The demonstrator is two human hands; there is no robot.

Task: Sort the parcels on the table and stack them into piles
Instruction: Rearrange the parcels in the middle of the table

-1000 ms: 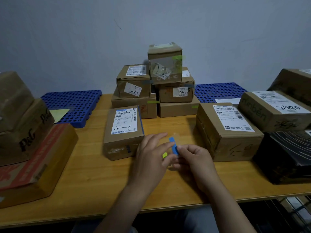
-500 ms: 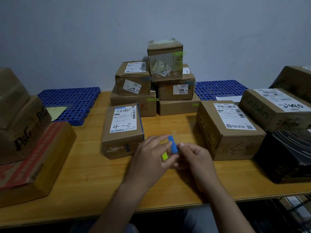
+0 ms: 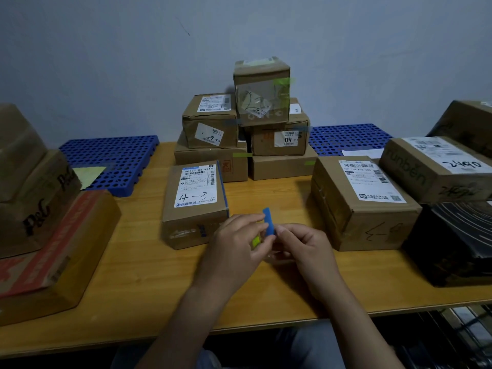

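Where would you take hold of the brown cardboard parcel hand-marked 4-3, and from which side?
Probably by its two long side faces, from above: the brown cardboard parcel marked 4-3 lies flat, label up, with bare wooden table on both sides, while stacked cardboard boxes stand close behind its far end.

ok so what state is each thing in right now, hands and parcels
left hand, fingers pinching the blue strip
right hand, fingers curled, pinching the same strip
4-3 parcel, flat on the table, label up, untouched
4-8 parcel, flat on the table, label up, untouched
centre pile, stacked three tiers, one box on top
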